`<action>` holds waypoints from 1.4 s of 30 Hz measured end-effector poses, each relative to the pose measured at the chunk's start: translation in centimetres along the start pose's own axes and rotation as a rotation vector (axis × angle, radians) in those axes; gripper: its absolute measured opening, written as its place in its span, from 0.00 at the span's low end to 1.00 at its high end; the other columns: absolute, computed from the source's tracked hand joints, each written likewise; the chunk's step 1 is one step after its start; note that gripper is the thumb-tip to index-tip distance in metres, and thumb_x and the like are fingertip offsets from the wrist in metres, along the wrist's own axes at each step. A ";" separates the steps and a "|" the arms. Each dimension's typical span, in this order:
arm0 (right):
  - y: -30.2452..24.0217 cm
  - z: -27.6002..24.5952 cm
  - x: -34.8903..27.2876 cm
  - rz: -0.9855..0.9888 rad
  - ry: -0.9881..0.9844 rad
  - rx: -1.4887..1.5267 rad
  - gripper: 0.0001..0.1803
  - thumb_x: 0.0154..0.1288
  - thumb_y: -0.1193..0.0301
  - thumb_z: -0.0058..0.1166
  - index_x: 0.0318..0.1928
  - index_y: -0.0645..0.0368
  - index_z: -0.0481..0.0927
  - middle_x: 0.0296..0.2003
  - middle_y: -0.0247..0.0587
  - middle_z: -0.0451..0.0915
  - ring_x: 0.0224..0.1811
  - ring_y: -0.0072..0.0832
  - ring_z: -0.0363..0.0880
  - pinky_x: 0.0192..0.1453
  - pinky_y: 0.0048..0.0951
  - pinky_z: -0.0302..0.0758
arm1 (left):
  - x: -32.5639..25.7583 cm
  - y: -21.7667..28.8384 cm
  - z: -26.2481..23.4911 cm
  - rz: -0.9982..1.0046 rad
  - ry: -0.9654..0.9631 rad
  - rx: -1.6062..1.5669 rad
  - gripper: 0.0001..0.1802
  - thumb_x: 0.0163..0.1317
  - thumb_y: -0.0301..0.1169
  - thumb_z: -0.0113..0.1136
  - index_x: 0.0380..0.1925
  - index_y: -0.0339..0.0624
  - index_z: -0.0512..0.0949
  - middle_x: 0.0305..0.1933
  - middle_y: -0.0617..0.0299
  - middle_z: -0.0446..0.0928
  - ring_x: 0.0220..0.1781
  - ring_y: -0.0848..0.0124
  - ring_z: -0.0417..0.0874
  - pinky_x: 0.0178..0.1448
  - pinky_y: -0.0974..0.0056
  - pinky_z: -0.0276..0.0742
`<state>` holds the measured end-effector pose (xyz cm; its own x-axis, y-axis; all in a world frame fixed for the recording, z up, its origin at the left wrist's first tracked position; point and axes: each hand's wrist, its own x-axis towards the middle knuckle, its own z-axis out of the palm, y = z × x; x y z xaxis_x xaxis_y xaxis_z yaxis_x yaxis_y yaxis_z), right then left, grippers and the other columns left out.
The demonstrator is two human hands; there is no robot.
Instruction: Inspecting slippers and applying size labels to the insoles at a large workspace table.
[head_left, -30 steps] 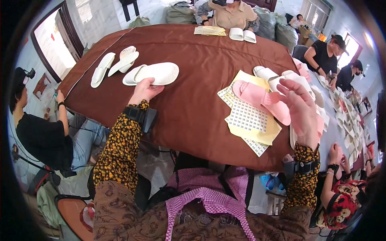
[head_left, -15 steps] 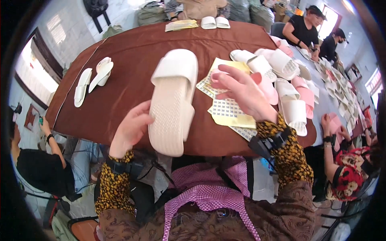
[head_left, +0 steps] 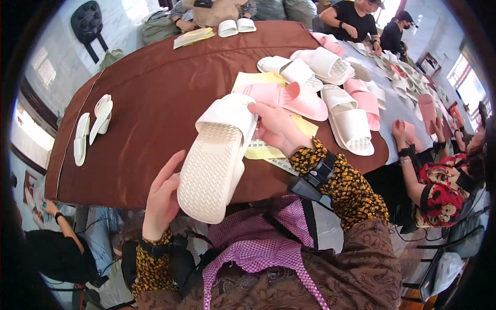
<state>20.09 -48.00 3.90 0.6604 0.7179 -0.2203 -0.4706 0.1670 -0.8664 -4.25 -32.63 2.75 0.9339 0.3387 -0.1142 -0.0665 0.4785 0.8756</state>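
Observation:
A white slide slipper (head_left: 212, 170) hangs tilted over the table's near edge, its footbed facing me and its strap end farther away. My right hand (head_left: 276, 126) is closed on it at the right side of the strap; some fingers are hidden behind the slipper. My left hand (head_left: 164, 194) is beside the heel half, its fingers stretched and apart, very near or touching the left edge. Just beyond my right hand, a pink slipper (head_left: 305, 101) lies over yellow sticker sheets (head_left: 266, 151), which it and my hand partly cover.
More white slippers (head_left: 351, 121) and pink slippers (head_left: 368, 106) crowd the right of the brown-covered table (head_left: 144, 119). At the left lies a white pair (head_left: 95, 126); another pair (head_left: 236, 27) and yellow sheets (head_left: 194, 37) are at the far edge. Several people work around.
My right hand has come left from above the sticker sheets and taken hold of the slipper's strap. The slipper has tilted, and my left hand's fingers have spread beside it. The view has shifted.

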 end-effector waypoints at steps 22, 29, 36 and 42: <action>-2.0 -1.8 0.9 -0.172 0.130 0.194 0.15 0.72 0.69 0.45 0.54 0.63 0.72 0.45 0.43 0.80 0.49 0.33 0.80 0.55 0.36 0.78 | -1.7 4.9 -2.1 0.895 0.154 0.647 0.27 0.71 0.35 0.47 0.66 0.33 0.61 0.68 0.42 0.63 0.66 0.55 0.70 0.66 0.50 0.70; -5.1 -3.2 -0.7 -0.419 0.180 0.073 0.16 0.71 0.68 0.50 0.53 0.64 0.73 0.44 0.43 0.81 0.45 0.29 0.82 0.48 0.30 0.80 | -2.3 8.8 -6.4 0.842 0.519 0.566 0.18 0.73 0.32 0.48 0.58 0.34 0.68 0.54 0.54 0.76 0.52 0.69 0.80 0.55 0.64 0.76; -3.6 -0.9 0.5 -0.243 -0.070 -0.333 0.19 0.68 0.65 0.54 0.50 0.69 0.77 0.39 0.43 0.83 0.41 0.25 0.80 0.44 0.26 0.77 | 4.7 9.2 -4.1 0.390 0.315 0.692 0.15 0.68 0.29 0.55 0.51 0.31 0.75 0.44 0.59 0.80 0.43 0.76 0.80 0.47 0.70 0.76; -3.4 3.5 4.0 -0.728 -0.016 -0.784 0.21 0.68 0.62 0.51 0.49 0.70 0.77 0.42 0.54 0.82 0.45 0.38 0.81 0.52 0.34 0.74 | 10.9 7.1 -5.5 0.523 0.350 1.005 0.18 0.68 0.32 0.54 0.54 0.33 0.74 0.50 0.54 0.78 0.50 0.69 0.79 0.54 0.65 0.74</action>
<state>22.31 -43.35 7.56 0.6203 0.6304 0.4666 0.5448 0.0817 -0.8346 3.50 -21.08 5.12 0.7179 0.5820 0.3820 0.0395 -0.5819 0.8123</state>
